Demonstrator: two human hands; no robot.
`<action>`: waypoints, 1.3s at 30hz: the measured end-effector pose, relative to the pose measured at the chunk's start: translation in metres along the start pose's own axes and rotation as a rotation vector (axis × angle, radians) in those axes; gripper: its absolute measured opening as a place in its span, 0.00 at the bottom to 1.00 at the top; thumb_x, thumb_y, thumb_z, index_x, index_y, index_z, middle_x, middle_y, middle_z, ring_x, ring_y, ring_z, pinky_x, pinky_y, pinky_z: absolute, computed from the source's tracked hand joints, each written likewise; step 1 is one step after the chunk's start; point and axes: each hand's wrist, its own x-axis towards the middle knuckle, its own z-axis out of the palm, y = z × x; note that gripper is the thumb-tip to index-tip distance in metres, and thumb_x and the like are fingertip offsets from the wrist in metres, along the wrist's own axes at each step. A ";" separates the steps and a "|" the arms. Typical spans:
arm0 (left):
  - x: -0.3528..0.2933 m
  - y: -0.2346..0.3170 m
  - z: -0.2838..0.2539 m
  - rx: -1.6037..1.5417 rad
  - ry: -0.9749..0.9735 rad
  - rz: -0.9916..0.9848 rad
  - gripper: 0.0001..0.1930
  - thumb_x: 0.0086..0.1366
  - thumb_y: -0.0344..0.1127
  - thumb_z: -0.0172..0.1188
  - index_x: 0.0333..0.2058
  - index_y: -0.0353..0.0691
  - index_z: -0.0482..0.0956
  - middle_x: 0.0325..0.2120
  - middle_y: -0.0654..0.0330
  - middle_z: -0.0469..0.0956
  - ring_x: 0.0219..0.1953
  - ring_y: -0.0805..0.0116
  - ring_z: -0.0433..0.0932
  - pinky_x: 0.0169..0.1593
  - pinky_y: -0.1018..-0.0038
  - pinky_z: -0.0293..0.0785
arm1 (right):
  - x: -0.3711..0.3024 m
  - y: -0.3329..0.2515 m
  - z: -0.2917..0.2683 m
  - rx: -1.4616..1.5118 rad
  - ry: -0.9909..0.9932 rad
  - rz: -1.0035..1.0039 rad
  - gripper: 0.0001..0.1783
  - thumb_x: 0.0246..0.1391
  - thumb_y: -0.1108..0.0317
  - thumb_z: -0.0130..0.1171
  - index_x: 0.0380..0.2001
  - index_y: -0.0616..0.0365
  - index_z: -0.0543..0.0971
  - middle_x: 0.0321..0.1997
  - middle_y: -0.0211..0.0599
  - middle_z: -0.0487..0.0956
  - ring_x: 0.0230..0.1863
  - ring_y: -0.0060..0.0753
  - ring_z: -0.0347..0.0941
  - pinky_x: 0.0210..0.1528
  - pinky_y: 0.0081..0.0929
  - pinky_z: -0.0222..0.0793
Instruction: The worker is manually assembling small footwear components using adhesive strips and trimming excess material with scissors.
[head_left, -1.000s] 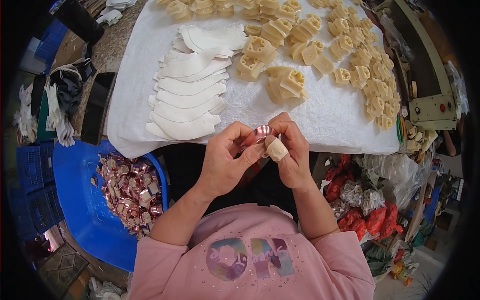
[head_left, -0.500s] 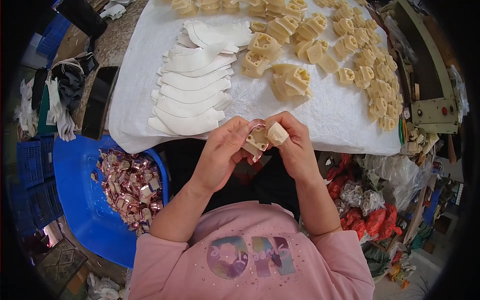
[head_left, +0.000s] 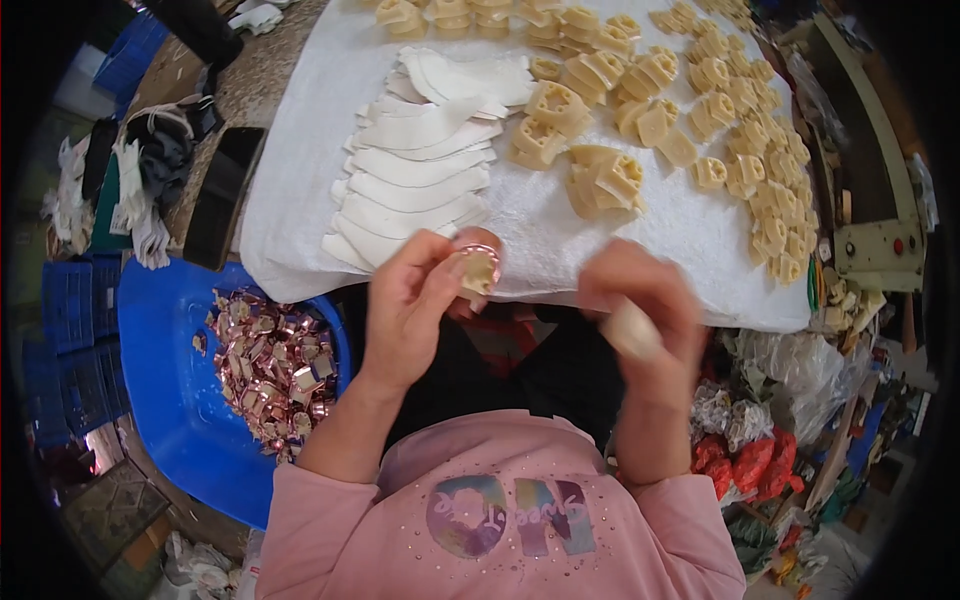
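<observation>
My left hand [head_left: 408, 310] is closed, pinching a small beige moulded piece with a shiny pink metallic rim [head_left: 479, 272] at the near edge of the table. Off to the right, my right hand [head_left: 650, 305] is apart from that piece and smeared by motion. A pale, whitish wrap or block [head_left: 631, 331] shows at its thumb; I cannot make out which. Beyond my left hand lies an overlapping row of white curved sheets [head_left: 410, 185]. Beige moulded pieces [head_left: 605, 182] stand in clusters past both hands.
A white cloth [head_left: 530, 215] covers the table. At lower left, a blue tub [head_left: 165, 390] holds many pink-metallic pieces [head_left: 275, 370]. A dark phone [head_left: 222, 195] lies on the left. Red and clear plastic bags [head_left: 755, 460] lie at right, below a machine frame [head_left: 880, 245].
My hands have separated. The right one has left the rimmed piece and swung to the right; the left one still holds it. The whole view has shifted slightly.
</observation>
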 end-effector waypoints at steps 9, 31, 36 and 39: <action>-0.043 0.021 -0.113 0.847 0.562 0.250 0.13 0.65 0.30 0.49 0.45 0.32 0.73 0.36 0.57 0.77 0.38 0.71 0.75 0.43 0.76 0.70 | 0.011 -0.091 -0.014 1.001 -1.226 -0.560 0.10 0.53 0.70 0.45 0.36 0.55 0.75 0.38 0.33 0.73 0.36 0.30 0.69 0.34 0.25 0.66; -0.008 0.036 -0.086 1.306 0.263 0.504 0.20 0.54 0.19 0.49 0.47 0.38 0.73 0.44 0.51 0.69 0.47 0.54 0.69 0.50 0.67 0.65 | 0.019 -0.060 -0.023 0.020 -0.443 -0.341 0.08 0.49 0.68 0.51 0.29 0.60 0.77 0.34 0.44 0.77 0.33 0.43 0.74 0.35 0.33 0.68; 0.044 0.040 -0.048 1.210 0.120 0.625 0.19 0.51 0.20 0.53 0.44 0.37 0.74 0.42 0.51 0.71 0.47 0.53 0.69 0.51 0.67 0.65 | 0.112 0.026 0.022 -0.840 -0.125 -0.373 0.17 0.41 0.79 0.56 0.39 0.64 0.75 0.38 0.43 0.76 0.41 0.45 0.68 0.45 0.35 0.64; 0.051 0.036 -0.027 1.178 0.000 0.589 0.19 0.49 0.20 0.56 0.43 0.37 0.74 0.42 0.51 0.71 0.47 0.52 0.69 0.51 0.65 0.64 | 0.128 0.040 0.038 -0.950 -0.166 -0.282 0.18 0.40 0.81 0.53 0.39 0.63 0.75 0.37 0.43 0.76 0.43 0.47 0.66 0.46 0.36 0.63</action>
